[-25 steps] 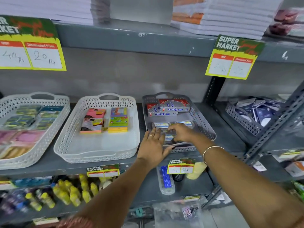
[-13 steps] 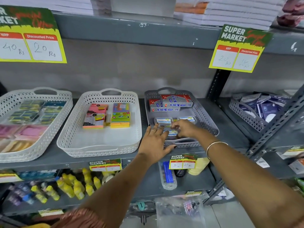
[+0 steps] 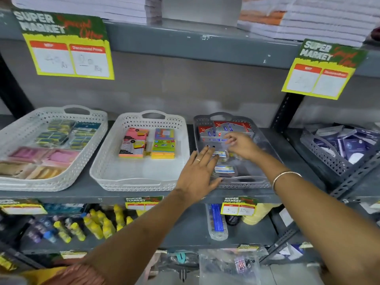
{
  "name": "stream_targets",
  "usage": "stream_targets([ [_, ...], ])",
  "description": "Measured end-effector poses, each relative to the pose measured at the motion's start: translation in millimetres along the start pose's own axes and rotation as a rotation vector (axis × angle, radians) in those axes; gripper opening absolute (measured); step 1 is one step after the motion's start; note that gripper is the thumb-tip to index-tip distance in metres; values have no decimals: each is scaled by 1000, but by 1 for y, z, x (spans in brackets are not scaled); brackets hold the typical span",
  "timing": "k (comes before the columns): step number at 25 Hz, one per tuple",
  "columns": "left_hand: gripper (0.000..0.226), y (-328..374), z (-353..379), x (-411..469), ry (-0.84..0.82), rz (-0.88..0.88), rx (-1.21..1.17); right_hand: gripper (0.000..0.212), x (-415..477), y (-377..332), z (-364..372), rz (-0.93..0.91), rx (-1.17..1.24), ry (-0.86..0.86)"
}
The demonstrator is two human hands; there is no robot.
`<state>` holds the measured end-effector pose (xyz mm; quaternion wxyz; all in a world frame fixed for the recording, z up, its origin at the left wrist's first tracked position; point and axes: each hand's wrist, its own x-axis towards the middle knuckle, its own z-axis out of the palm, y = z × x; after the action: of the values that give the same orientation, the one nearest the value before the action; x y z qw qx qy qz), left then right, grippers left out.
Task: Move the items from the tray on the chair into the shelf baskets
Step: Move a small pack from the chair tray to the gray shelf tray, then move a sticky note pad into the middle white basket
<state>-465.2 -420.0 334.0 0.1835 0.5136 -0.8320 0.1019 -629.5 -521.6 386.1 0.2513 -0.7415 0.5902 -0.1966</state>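
Note:
The grey basket (image 3: 246, 183) stands on the middle shelf, right of centre. Red and silver boxes (image 3: 232, 126) lie at its back, and small white and blue packs (image 3: 224, 169) lie nearer the front. My left hand (image 3: 197, 173) lies flat over the basket's left front corner, fingers spread, fingertips at the small packs. My right hand (image 3: 241, 145) is blurred above the basket's middle, just in front of the boxes, fingers loosely curled. Whether it holds a pack is unclear. The tray and the chair are out of view.
A white basket (image 3: 133, 182) with sticky-note pads (image 3: 133, 144) sits left of the grey one. Another white basket (image 3: 41, 185) is further left. A grey basket of dark packets (image 3: 320, 155) stands on the right. Yellow bottles (image 3: 96, 225) fill the lower shelf. Price cards hang from the shelf edges.
My right hand has moved from the small packs at the basket's front toward the boxes at the back. My left hand has slid a little further in. The view has come closer.

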Motion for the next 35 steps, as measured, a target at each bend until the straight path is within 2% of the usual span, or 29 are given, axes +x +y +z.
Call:
stream_targets([
  [3, 48, -45, -34, -28, 273, -74, -69, 25, 20, -62, 15, -175, -11, 226],
  [6, 46, -120, -67, -84, 333, -298, -30, 19, 19, -156, 64, -390, 38, 356],
  [8, 46, -172, -85, -140, 363, -452, 49, 17, 11, -221, 108, -525, 85, 324],
  [13, 47, -266, -104, -318, 260, -801, 184, 18, -24, -367, 248, -824, 136, 202],
  [17, 48, -303, -83, -470, 131, -1093, 252, 17, -69, -435, 387, -978, 126, 16],
  [20, 49, -296, -47, -555, 13, -1231, 201, 20, -93, -436, 486, -1018, 82, -184],
  [23, 46, -275, -5, -610, -101, -1372, 131, 27, -112, -410, 578, -947, -109, -470],
  [25, 45, -259, 26, -633, -177, -1399, 88, 29, -124, -385, 634, -875, -219, -612],
  [29, 67, -224, 95, -666, -349, -1386, -8, 48, -158, -325, 724, -756, -347, -891],
  [32, 70, -206, 129, -680, -404, -1363, -44, 53, -177, -297, 757, -747, -615, -946],
  [35, 74, -200, 148, -688, -384, -1388, -51, 73, -192, -288, 777, -790, -711, -877],
])
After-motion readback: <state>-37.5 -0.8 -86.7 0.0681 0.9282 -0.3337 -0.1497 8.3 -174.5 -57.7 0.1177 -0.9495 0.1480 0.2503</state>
